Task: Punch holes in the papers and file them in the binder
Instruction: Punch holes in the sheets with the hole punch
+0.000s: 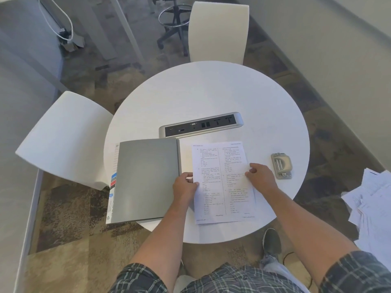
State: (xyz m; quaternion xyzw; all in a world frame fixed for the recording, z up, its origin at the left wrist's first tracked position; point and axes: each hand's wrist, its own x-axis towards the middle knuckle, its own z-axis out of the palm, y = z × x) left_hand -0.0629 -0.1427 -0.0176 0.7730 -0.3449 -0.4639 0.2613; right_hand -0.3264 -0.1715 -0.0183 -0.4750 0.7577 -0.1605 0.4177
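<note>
On the round white surface (211, 92) I see a grey flat binder (146, 180) lying at the left, coloured index tabs along its left edge. My left hand (184, 188) pinches the left edge of the printed white paper sheets (224, 182) lying just right of the binder; my right hand (261, 178) grips their right edge. A grey metal hole punch (281, 165) sits near, further right.
</note>
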